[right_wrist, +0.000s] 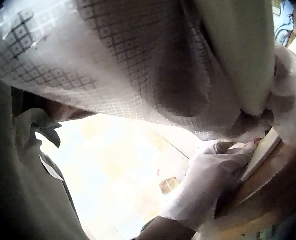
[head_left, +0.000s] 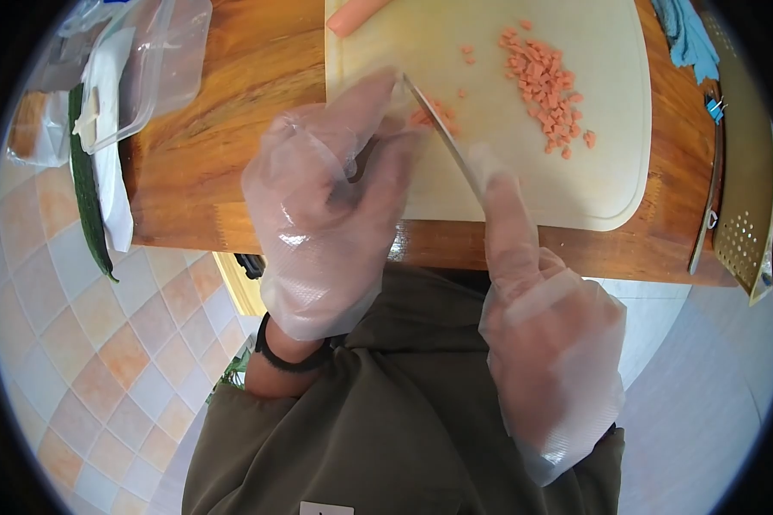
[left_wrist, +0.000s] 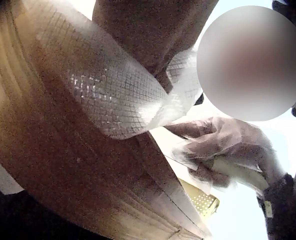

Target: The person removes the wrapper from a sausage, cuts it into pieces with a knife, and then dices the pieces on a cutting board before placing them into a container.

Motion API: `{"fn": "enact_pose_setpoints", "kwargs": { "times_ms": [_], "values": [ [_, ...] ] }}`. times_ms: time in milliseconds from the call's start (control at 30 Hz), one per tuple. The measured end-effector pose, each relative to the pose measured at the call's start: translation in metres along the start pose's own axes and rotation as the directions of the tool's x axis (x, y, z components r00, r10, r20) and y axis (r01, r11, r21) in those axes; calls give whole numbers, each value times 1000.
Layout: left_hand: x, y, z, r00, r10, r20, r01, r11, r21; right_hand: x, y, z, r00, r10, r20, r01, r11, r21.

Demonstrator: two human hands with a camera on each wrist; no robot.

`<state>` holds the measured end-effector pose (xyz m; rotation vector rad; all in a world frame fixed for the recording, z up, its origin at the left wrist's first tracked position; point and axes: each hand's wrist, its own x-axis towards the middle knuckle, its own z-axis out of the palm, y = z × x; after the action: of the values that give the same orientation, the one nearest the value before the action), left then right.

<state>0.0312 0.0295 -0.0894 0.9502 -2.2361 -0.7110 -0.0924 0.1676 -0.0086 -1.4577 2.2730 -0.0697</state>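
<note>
A kitchen knife (head_left: 448,144) slants over the white cutting board (head_left: 605,184), its tip pointing away and left. My gloved right hand (head_left: 554,343) grips it, with the pale handle (right_wrist: 240,55) showing in the right wrist view. Left of the blade is my gloved left hand (head_left: 326,206), its thumb and fingertips closing on a bit of carrot (head_left: 418,117) right at the blade. Most of that carrot is hidden behind the fingers and knife. Small carrot cubes (head_left: 545,94) lie heaped on the board's right side, and a thick carrot piece (head_left: 356,13) lies at its far left.
Left on the wooden table (head_left: 240,69) are a clear plastic container (head_left: 176,64) and a cucumber (head_left: 90,189), which juts past the front edge. At the right stand a perforated metal tray (head_left: 743,215) and a blue cloth (head_left: 687,39).
</note>
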Motion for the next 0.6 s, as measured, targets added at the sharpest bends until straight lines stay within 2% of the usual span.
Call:
{"fn": "enact_pose_setpoints", "kwargs": {
  "times_ms": [67,133,167,233,333,500,600],
  "values": [
    [1,1,1,1000,-4,-7,4,1000,-17,-1,3,4,1000,-23,-19,24,999,41],
    [0,0,1,1000,-13,-15,13,1000,-28,-1,5,9,994,-88,-64,83,994,-74],
    [0,0,1,1000,-9,-21,9,1000,-24,-2,5,13,994,-88,-63,84,994,-73],
    [0,1,2,1000,-4,-26,3,1000,-21,-2,6,19,983,-118,-138,92,979,-182],
    [0,1,1,1000,-17,-19,16,1000,-22,0,0,8,997,-44,-66,37,995,-96],
    [-2,-2,3,999,-34,-21,32,995,-97,1,-4,6,999,-19,-43,17,999,-40],
    [0,3,1,998,-56,-2,56,997,-47,0,-4,8,999,0,-53,-1,1000,-24]
  ]
}}
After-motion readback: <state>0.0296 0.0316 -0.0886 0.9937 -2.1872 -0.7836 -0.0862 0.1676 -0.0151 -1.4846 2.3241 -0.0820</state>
